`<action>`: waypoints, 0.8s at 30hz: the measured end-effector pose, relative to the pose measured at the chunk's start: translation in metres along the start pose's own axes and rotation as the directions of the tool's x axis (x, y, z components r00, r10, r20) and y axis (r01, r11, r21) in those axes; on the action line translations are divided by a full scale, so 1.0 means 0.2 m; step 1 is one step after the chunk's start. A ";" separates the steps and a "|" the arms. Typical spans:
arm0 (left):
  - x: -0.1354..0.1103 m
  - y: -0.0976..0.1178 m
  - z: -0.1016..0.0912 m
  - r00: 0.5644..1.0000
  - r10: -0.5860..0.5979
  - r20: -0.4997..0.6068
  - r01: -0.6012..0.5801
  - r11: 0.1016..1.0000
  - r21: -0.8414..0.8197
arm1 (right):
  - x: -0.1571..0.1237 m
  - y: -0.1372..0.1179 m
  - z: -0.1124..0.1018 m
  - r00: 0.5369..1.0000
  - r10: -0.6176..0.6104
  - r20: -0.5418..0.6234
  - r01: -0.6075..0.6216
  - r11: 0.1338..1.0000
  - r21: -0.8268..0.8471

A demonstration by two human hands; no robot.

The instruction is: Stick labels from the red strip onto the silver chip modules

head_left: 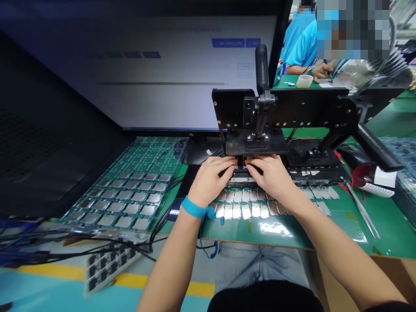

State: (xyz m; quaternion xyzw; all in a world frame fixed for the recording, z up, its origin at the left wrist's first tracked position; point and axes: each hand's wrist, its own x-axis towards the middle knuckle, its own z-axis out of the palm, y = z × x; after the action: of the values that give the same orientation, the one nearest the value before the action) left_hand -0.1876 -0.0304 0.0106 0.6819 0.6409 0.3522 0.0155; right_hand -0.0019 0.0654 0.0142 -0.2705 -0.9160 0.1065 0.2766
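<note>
Under the raised black plate (256, 146) of a toggle-clamp test fixture, my left hand (211, 177) and my right hand (271, 175) meet from either side at the fixture's bed (240, 178). The fingers of both are bent inward, thumbs close to the fingertips, and what they pinch is too small and covered to make out. A blue wrist strap (193, 208) with a cord circles my left wrist. Just below my hands lie two rows of small circuit boards with silver shields (237, 211), several bearing yellow dots. The clamp's black handle (261, 65) stands upright.
A monitor (182, 95) rises behind. To the left lies a clear tray of shielded boards (123, 195), beside black cables (159, 221). A second clamp handle (378, 145), a red roll (370, 177) and tweezers (364, 212) are at right. A co-worker's hand (321, 70) shows beyond.
</note>
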 end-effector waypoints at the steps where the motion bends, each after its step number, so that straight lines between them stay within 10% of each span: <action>1: 0.00 0.00 0.00 1.000 -0.002 0.002 0.002 1.000 0.000 | 0.00 0.00 0.00 1.000 0.002 0.009 -0.002 1.000 0.000; 8: 0.00 0.02 0.00 1.000 -0.008 0.001 0.008 1.000 -0.009 | -0.03 -0.03 -0.01 1.000 0.020 0.020 -0.017 0.986 -0.163; 14: 0.00 0.02 0.01 1.000 -0.006 -0.011 0.005 0.999 -0.034 | -0.06 -0.09 -0.19 0.953 -0.303 -0.030 0.302 0.953 -0.019; 20: 0.00 -0.01 0.03 0.999 -0.020 -0.026 0.018 0.998 -0.056 | 0.29 -0.10 -0.51 0.874 -0.160 -0.458 0.202 0.978 0.043; 24: 0.00 0.00 0.03 0.999 -0.016 -0.049 0.012 0.997 -0.081 | 0.55 0.02 -0.55 0.899 -0.140 -0.416 0.183 0.981 0.065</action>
State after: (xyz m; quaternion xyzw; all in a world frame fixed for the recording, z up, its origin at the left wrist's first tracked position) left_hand -0.1849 -0.0282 0.0065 0.6672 0.6312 0.3944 0.0297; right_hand -0.0142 0.1348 0.1521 -0.1954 -0.8502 0.0710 0.4836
